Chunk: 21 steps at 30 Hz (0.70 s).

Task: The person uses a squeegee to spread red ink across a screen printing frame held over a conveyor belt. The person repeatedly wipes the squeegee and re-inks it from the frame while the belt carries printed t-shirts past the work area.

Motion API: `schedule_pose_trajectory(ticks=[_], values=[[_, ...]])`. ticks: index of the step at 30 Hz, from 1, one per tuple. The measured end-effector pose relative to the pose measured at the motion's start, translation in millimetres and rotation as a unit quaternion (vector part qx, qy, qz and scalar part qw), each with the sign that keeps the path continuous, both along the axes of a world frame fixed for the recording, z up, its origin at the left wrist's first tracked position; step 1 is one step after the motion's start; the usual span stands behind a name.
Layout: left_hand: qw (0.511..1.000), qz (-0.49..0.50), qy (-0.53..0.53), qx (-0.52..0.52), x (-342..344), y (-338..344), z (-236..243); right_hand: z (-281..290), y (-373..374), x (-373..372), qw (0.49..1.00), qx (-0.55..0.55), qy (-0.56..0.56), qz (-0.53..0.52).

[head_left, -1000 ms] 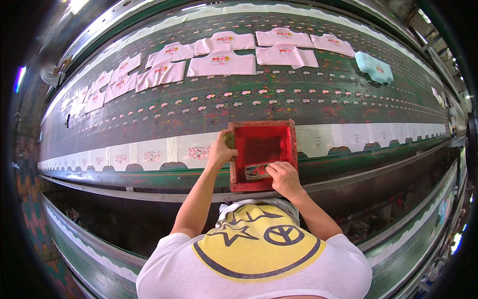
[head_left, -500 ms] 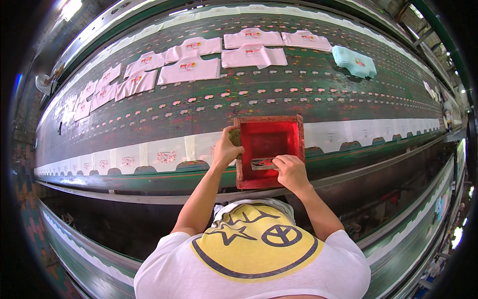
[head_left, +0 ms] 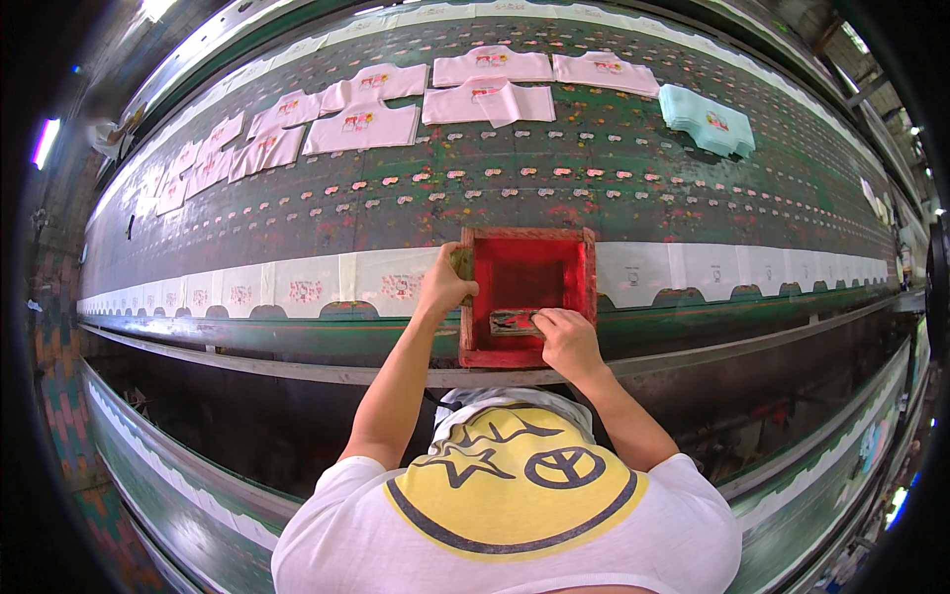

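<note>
Since earlier, red-stained square screen frame (head_left: pixel 526 297) was shifted slightly right at centre; left hand (head_left: pixel 442 286) fingers are closed on its edge, right hand (head_left: pixel 566 340) fingers are closed on squeegee (head_left: pixel 513 321).

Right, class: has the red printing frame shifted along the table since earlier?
No. The red frame still sits just right of the same printed white panel, left hand gripping its edge.

I see a square red printing frame (head_left: pixel 526 295), its wooden rim smeared with red ink, lying flat across the white strip of fabric pieces. My left hand (head_left: pixel 443 287) grips its left edge; a small squeegee (head_left: pixel 512 321) sits inside, under my right hand (head_left: pixel 566 342), near the frame's lower edge.
</note>
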<state>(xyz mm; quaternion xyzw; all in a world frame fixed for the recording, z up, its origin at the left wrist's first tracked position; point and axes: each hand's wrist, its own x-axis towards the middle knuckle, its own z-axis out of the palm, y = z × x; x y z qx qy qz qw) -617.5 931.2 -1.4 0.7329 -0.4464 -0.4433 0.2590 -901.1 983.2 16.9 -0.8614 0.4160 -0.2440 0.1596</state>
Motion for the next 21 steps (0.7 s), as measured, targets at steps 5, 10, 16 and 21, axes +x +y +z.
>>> schedule_pose_trajectory(ticks=[5, 10, 16, 21], values=[[1.000, -0.004, 0.007, 0.014, -0.3, -2.3, -1.5, -1.6, 4.2, -3.0, 1.000, -0.009, 0.007, 0.012], [1.000, -0.008, -0.009, 0.009, 2.9, -3.3, -12.6, 0.5, 7.2, -5.1, 1.000, 0.008, 0.023, 0.017], [0.999, -0.023, -0.046, 0.013, -1.1, -6.5, -0.4, 3.9, -0.5, -7.3, 0.999, 0.040, 0.025, 0.019], [0.998, -0.031, -0.051, 0.010, 4.2, -5.6, -7.5, 20.3, -57.4, 1.4, 0.999, 0.018, 0.028, 0.023]])
